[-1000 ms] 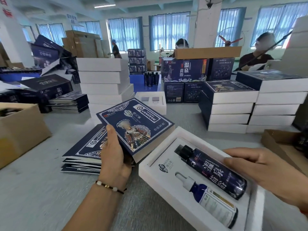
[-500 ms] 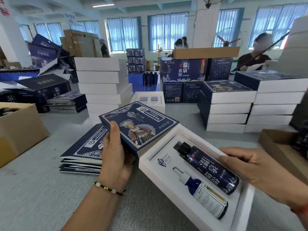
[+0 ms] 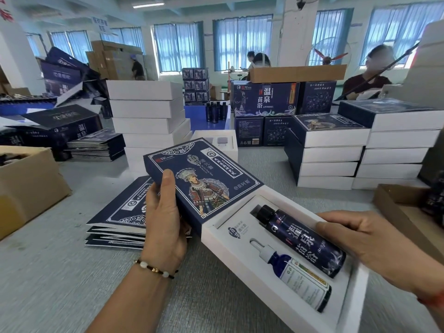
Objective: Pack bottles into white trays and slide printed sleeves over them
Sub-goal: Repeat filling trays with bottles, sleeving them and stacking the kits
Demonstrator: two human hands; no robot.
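The left hand (image 3: 165,219) grips a flat navy printed cardboard sleeve (image 3: 201,181), its mouth at the far end of the rectangular white foam tray (image 3: 240,255). The right hand (image 3: 374,246) clasps the tray's right wall; inside lie a glossy dark cylindrical bottle (image 3: 302,241) and a blue glass dropper bottle (image 3: 295,275).

Navy sleeve (image 3: 204,179) (white ornamental border); white tray (image 3: 276,284).

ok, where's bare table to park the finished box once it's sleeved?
Bare grey table lies near-left, between the cardboard box and the left hand, in front of the flat sleeve pile. A narrower strip runs ahead of the tray, before the sleeved box stacks. Far side and right edge are crowded.
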